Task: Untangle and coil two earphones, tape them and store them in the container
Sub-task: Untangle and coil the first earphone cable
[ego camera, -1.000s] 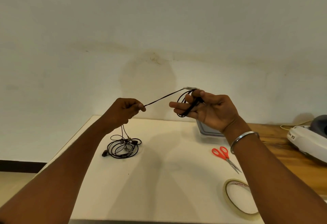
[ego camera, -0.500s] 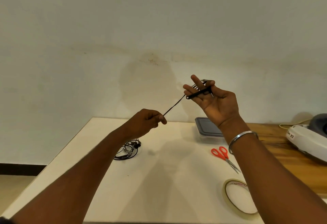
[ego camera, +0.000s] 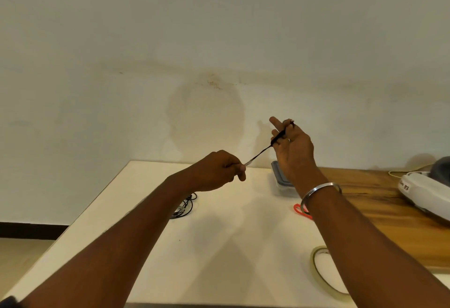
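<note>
My right hand [ego camera: 293,151] is raised above the table with a black earphone cable [ego camera: 280,135] wound around its fingers. A short taut stretch of that cable runs down-left to my left hand [ego camera: 219,171], which pinches its free end near the silvery plug [ego camera: 248,162]. A second black earphone [ego camera: 183,206] lies in a loose coil on the white table [ego camera: 219,246], partly hidden behind my left forearm. A clear container with a grey lid [ego camera: 280,178] stands at the back, half hidden by my right wrist.
Red-handled scissors [ego camera: 298,209] lie just behind my right forearm. A roll of clear tape [ego camera: 321,268] rests near the front right. To the right is a wooden tabletop [ego camera: 379,200] with a white and grey device [ego camera: 423,193]. A plain wall stands close behind.
My left hand has slid right along the cable toward my right hand, so the free stretch is much shorter. More cable is wound on my right fingers.
</note>
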